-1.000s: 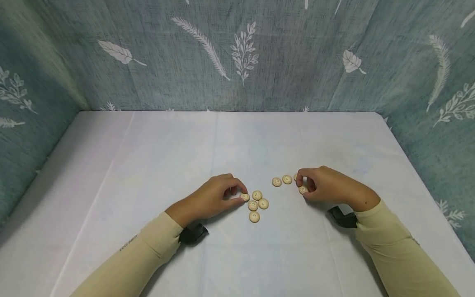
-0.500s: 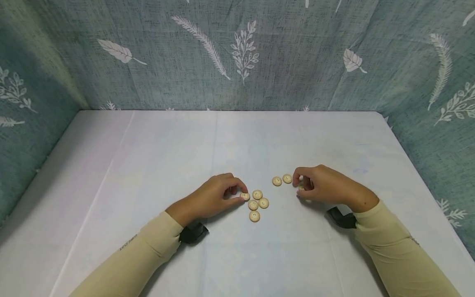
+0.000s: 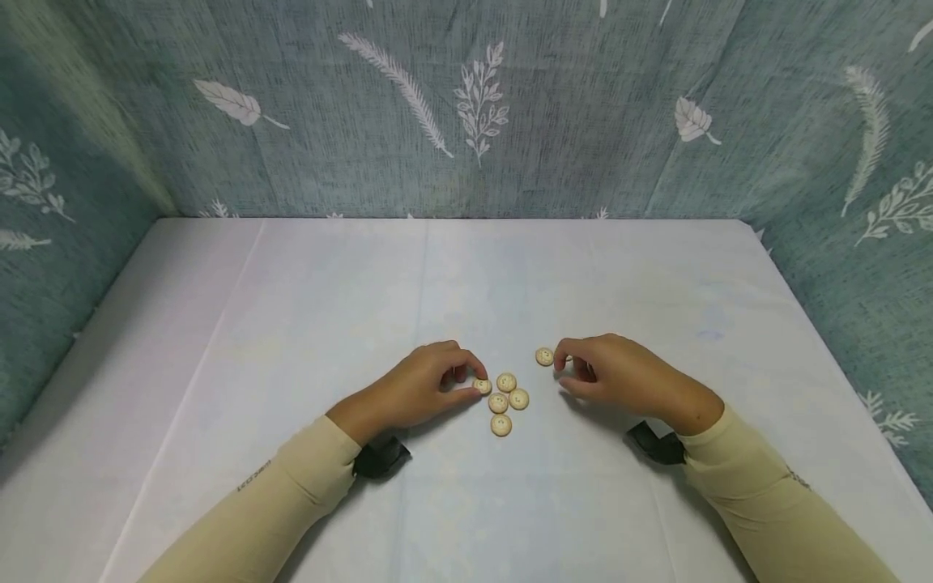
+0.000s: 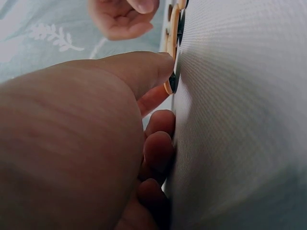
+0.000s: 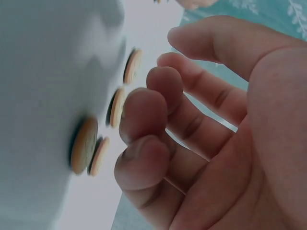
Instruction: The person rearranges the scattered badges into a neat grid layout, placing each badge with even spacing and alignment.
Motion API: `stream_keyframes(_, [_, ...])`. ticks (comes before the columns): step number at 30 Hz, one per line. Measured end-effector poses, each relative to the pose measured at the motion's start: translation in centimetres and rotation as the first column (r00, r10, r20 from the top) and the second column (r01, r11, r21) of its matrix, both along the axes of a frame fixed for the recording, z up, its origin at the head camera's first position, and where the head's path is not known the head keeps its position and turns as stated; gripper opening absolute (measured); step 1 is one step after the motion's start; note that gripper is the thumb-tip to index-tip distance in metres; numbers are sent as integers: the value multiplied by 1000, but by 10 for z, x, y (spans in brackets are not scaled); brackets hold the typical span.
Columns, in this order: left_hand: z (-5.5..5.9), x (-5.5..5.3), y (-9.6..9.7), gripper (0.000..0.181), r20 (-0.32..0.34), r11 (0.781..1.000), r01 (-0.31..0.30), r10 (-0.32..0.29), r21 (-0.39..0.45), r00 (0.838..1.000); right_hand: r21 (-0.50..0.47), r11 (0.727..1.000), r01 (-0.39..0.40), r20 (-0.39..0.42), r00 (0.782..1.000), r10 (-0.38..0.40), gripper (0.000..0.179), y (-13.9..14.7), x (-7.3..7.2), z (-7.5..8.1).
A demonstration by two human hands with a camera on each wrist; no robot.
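In the head view my left hand (image 3: 419, 387) rests on the white cloth and pinches a round beige button (image 3: 482, 386) between thumb and index finger. The left wrist view shows the thumb (image 4: 148, 67) against that button's edge. Several more buttons lie grouped just right of these fingertips, among them a front one (image 3: 500, 425). My right hand (image 3: 619, 376) hovers low over the cloth, fingers loosely bent, thumb apart, holding nothing. Just left of its fingertips lies a single button (image 3: 544, 356). From the right wrist, several buttons (image 5: 84, 143) appear beside the fingers, partly hidden from the head view.
The table (image 3: 313, 283) is covered with a white cloth showing fold creases. Blue-green curtains (image 3: 568, 105) with white leaf prints stand behind it and at both sides. Each wrist wears a black strap piece (image 3: 381, 457) below a beige sleeve (image 3: 270, 502).
My right hand has shifted left along the row of buttons, and its thumb and index finger now cover buttons seen before. The left hand stays in place on its button.
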State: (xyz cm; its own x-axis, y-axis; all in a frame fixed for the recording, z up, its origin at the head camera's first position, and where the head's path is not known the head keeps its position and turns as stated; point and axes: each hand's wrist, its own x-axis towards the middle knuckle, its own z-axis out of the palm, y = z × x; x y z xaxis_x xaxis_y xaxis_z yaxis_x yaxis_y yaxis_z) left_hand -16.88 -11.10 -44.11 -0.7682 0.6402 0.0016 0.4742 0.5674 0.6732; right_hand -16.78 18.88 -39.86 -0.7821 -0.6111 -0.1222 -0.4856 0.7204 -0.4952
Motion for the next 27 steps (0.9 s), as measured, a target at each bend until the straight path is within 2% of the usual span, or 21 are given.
stream_keyframes(9, [-1,-1,0,17,-16,1000,-1,1,5,1000,52,997,-62,-80,995,66,10,-13,7,-8])
stream_keyframes(18, [1,1,0,17,-8,1000,0,1,11,1000,52,995,-83,-35,996,85,9,-16,10,-13])
stream_keyframes(27, [0,1,1,17,0,1000,-10,10,2,1000,52,996,-77,-51,996,80,9,-18,10,-17])
